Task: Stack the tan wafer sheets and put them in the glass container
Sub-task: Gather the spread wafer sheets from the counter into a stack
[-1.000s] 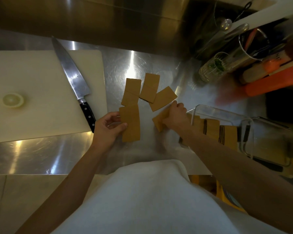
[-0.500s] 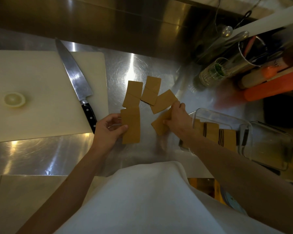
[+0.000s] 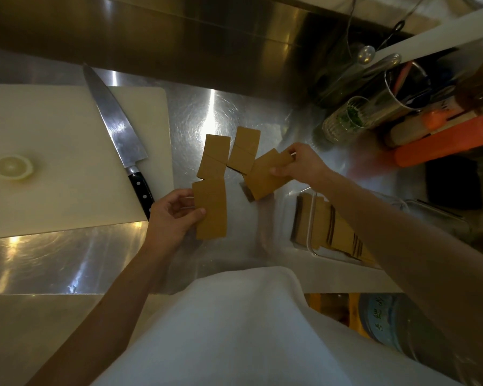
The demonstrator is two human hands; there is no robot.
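Note:
Several tan wafer sheets lie fanned on the steel counter. My left hand (image 3: 173, 215) pinches the nearest wafer sheet (image 3: 211, 208) by its left edge. My right hand (image 3: 301, 164) grips the far end of another wafer sheet (image 3: 265, 175), lifted above the counter and casting a shadow. Two more pairs of loose wafers (image 3: 214, 156) (image 3: 244, 154) overlap behind. The glass container (image 3: 308, 238) sits at the right under my right forearm, with stacked wafers standing on edge inside.
A white cutting board (image 3: 53, 168) lies at the left with a chef's knife (image 3: 117, 135) across its right side and a lemon half (image 3: 14, 167). Jars, a metal utensil holder (image 3: 396, 98) and orange bottles crowd the back right. A second glass container (image 3: 441, 218) stands further right.
My right hand has lifted its wafer sheet and moved up and away from the container, over the neighbouring wafer. My left hand keeps its hold on the near wafer.

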